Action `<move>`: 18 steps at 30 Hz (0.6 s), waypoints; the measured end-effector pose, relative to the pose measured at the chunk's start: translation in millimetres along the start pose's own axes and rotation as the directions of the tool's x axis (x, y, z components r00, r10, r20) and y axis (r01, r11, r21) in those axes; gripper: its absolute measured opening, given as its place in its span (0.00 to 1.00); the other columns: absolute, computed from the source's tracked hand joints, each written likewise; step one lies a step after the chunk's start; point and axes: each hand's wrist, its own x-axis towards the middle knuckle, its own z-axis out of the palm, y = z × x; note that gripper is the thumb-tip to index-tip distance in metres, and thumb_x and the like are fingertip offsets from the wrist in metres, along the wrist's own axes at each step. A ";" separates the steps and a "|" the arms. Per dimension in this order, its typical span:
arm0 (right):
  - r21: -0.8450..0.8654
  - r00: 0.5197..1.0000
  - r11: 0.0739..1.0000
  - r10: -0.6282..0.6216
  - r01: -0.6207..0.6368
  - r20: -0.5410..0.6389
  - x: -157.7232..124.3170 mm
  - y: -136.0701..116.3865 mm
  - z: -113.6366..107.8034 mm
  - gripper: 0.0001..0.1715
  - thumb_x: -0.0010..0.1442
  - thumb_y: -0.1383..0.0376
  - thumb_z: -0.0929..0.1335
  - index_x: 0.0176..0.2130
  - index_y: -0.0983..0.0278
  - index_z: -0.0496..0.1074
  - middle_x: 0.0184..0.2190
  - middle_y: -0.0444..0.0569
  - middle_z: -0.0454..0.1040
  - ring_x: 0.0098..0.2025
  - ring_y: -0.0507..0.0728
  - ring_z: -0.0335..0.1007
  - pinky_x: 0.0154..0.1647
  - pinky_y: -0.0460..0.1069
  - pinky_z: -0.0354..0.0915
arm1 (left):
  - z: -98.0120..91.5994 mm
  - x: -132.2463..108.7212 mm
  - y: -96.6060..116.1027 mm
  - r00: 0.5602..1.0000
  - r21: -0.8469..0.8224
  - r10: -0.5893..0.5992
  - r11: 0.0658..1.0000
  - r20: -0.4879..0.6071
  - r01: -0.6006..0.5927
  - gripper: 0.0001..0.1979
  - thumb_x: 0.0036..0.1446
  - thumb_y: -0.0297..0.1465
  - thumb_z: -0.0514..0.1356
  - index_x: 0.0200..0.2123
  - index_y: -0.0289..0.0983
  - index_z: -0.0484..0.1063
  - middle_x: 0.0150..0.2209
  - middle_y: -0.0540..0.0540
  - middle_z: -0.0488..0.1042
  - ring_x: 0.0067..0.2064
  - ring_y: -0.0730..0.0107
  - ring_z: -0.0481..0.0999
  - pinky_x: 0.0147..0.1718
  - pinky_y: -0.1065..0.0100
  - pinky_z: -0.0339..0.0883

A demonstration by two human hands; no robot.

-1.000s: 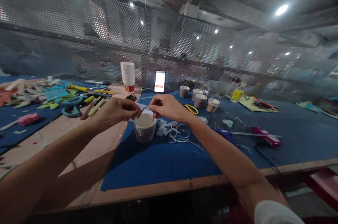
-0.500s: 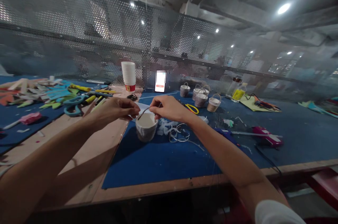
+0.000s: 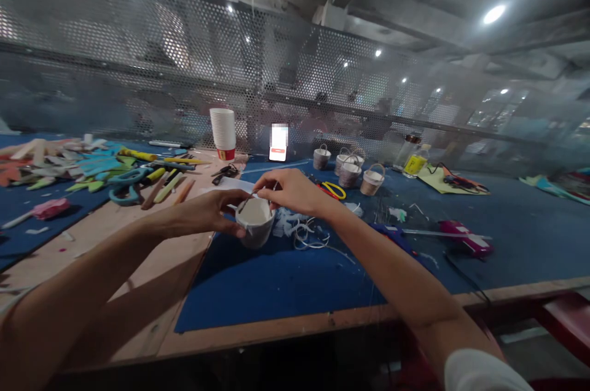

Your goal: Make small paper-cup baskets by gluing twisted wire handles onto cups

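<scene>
A small cut-down paper cup (image 3: 254,222) wrapped in pale cord stands on the blue mat (image 3: 286,280). My left hand (image 3: 216,214) is wrapped around the cup's left side, fingers curled on its rim and wall. My right hand (image 3: 288,190) hovers just above the cup's rim, fingers pinched on a thin strand (image 3: 244,201) that slants down toward the rim. A loose tangle of white cord (image 3: 306,232) lies right of the cup.
Several finished little baskets (image 3: 350,171) stand at the back. A stack of paper cups (image 3: 223,133) and a lit phone (image 3: 279,142) are behind the work. Scissors (image 3: 126,185), pens and coloured foam scraps crowd the left. A glue gun (image 3: 463,237) lies right.
My left hand let go of the strand's left end and dropped to grip the cup's side. My right hand stayed above the rim, still pinching the strand.
</scene>
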 end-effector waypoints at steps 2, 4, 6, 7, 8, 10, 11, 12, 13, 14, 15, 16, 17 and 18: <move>0.000 1.000 1.000 -0.016 0.016 -0.007 -0.6 -0.7 -0.1 0.09 0.63 0.63 0.67 0.39 0.64 0.76 0.33 0.46 0.77 0.25 0.48 0.70 0.36 0.46 0.64 | 1.6 0.6 -0.7 1.000 0.017 0.007 1.000 -0.025 -0.007 0.33 0.43 0.36 0.72 0.54 0.42 0.71 0.51 0.43 0.77 0.54 0.53 0.75 0.52 0.60 0.68; -0.038 0.999 0.999 -0.035 0.034 -0.030 -1.0 -1.1 -0.1 0.09 0.63 0.62 0.68 0.38 0.64 0.77 0.34 0.46 0.77 0.27 0.48 0.70 0.36 0.46 0.63 | 1.0 0.3 -3.2 0.999 0.031 0.012 0.999 -0.046 -0.010 0.33 0.42 0.36 0.73 0.54 0.42 0.71 0.50 0.43 0.78 0.53 0.52 0.75 0.51 0.60 0.69; -0.111 0.995 0.992 -0.070 0.062 -0.065 -1.3 -1.5 -0.1 0.10 0.62 0.61 0.68 0.36 0.64 0.77 0.34 0.46 0.77 0.30 0.50 0.70 0.36 0.46 0.61 | 0.1 -0.4 -5.7 0.998 0.026 0.019 0.999 -0.054 -0.018 0.34 0.42 0.36 0.73 0.54 0.43 0.70 0.50 0.43 0.78 0.53 0.52 0.76 0.49 0.60 0.70; -0.152 0.992 0.985 -0.092 0.079 -0.081 -1.4 -1.7 0.1 0.10 0.62 0.61 0.69 0.36 0.64 0.77 0.34 0.47 0.77 0.32 0.50 0.70 0.36 0.46 0.60 | -0.2 -0.8 -6.2 0.998 0.020 0.024 1.000 -0.056 -0.023 0.34 0.42 0.36 0.73 0.55 0.43 0.70 0.49 0.43 0.78 0.52 0.52 0.76 0.49 0.60 0.70; -0.192 0.989 0.977 -0.114 0.094 -0.093 -1.6 -2.0 0.3 0.10 0.62 0.61 0.69 0.36 0.64 0.78 0.34 0.47 0.77 0.34 0.51 0.70 0.36 0.46 0.59 | -0.3 -1.1 -6.2 0.998 0.016 0.030 0.999 -0.055 -0.029 0.34 0.43 0.36 0.72 0.55 0.43 0.70 0.49 0.43 0.78 0.52 0.52 0.76 0.49 0.60 0.71; -0.262 0.984 0.958 -0.145 0.114 -0.103 -2.0 -2.9 1.0 0.10 0.62 0.60 0.69 0.36 0.64 0.78 0.35 0.47 0.77 0.36 0.52 0.70 0.37 0.46 0.58 | -0.2 -1.4 -4.6 0.998 0.019 0.040 0.999 -0.050 -0.039 0.33 0.43 0.36 0.72 0.55 0.42 0.70 0.49 0.43 0.78 0.53 0.53 0.75 0.49 0.60 0.70; -0.291 0.983 0.950 -0.152 0.117 -0.101 -2.2 -3.4 1.6 0.10 0.62 0.60 0.69 0.36 0.63 0.78 0.35 0.47 0.77 0.36 0.52 0.70 0.37 0.46 0.58 | -0.1 -1.4 -3.5 0.998 0.027 0.043 0.999 -0.049 -0.042 0.33 0.44 0.36 0.72 0.55 0.42 0.70 0.49 0.43 0.78 0.53 0.53 0.75 0.50 0.60 0.70; -0.316 0.983 0.941 -0.157 0.118 -0.099 -2.4 -3.8 2.2 0.10 0.62 0.60 0.69 0.36 0.63 0.78 0.36 0.47 0.77 0.37 0.52 0.69 0.38 0.46 0.58 | 0.0 -1.3 -2.6 0.998 0.036 0.046 0.998 -0.045 -0.045 0.33 0.44 0.36 0.72 0.55 0.42 0.70 0.49 0.43 0.78 0.53 0.53 0.75 0.50 0.59 0.69; -0.336 0.982 0.934 -0.162 0.120 -0.098 -2.5 -4.0 2.8 0.10 0.63 0.60 0.69 0.36 0.63 0.78 0.36 0.47 0.77 0.37 0.52 0.69 0.38 0.46 0.58 | 0.0 -1.1 -1.9 0.998 0.045 0.051 0.998 -0.044 -0.049 0.33 0.44 0.36 0.72 0.55 0.42 0.70 0.48 0.43 0.78 0.53 0.53 0.75 0.51 0.59 0.69; -0.349 0.981 0.929 -0.169 0.126 -0.097 -2.5 -4.0 3.4 0.10 0.63 0.60 0.69 0.36 0.63 0.78 0.36 0.47 0.77 0.37 0.52 0.69 0.38 0.46 0.58 | -0.2 -1.0 -1.7 0.997 0.051 0.057 0.997 -0.044 -0.055 0.33 0.43 0.36 0.72 0.54 0.42 0.70 0.48 0.43 0.78 0.52 0.53 0.76 0.51 0.58 0.69; -0.357 0.979 0.924 -0.180 0.134 -0.098 -2.5 -3.9 3.9 0.10 0.63 0.60 0.69 0.36 0.62 0.78 0.36 0.47 0.77 0.37 0.52 0.69 0.38 0.46 0.58 | -0.4 -0.9 -1.9 0.997 0.054 0.064 0.997 -0.044 -0.061 0.33 0.43 0.36 0.72 0.54 0.42 0.70 0.48 0.43 0.78 0.52 0.53 0.76 0.52 0.58 0.68; -0.360 0.976 0.921 -0.194 0.146 -0.099 -2.5 -3.7 4.2 0.10 0.63 0.60 0.69 0.36 0.62 0.78 0.37 0.47 0.77 0.37 0.52 0.69 0.38 0.46 0.58 | -0.7 -0.9 -2.4 0.997 0.051 0.069 0.996 -0.043 -0.067 0.32 0.43 0.36 0.72 0.54 0.42 0.70 0.48 0.42 0.78 0.52 0.53 0.76 0.52 0.57 0.68; -0.361 0.973 0.919 -0.206 0.158 -0.100 -2.5 -3.4 4.4 0.10 0.63 0.60 0.68 0.36 0.63 0.78 0.37 0.47 0.77 0.37 0.52 0.69 0.38 0.46 0.58 | -1.0 -1.0 -3.0 0.997 0.045 0.073 0.996 -0.041 -0.071 0.32 0.44 0.36 0.72 0.54 0.42 0.71 0.48 0.42 0.78 0.52 0.53 0.76 0.52 0.57 0.68; -0.360 0.971 0.918 -0.215 0.166 -0.102 -2.5 -3.1 4.5 0.11 0.63 0.60 0.68 0.36 0.63 0.78 0.37 0.47 0.77 0.37 0.52 0.69 0.38 0.46 0.58 | -1.3 -1.1 -3.8 0.996 0.038 0.075 0.997 -0.041 -0.074 0.31 0.44 0.36 0.72 0.54 0.42 0.71 0.48 0.42 0.78 0.52 0.52 0.76 0.52 0.57 0.68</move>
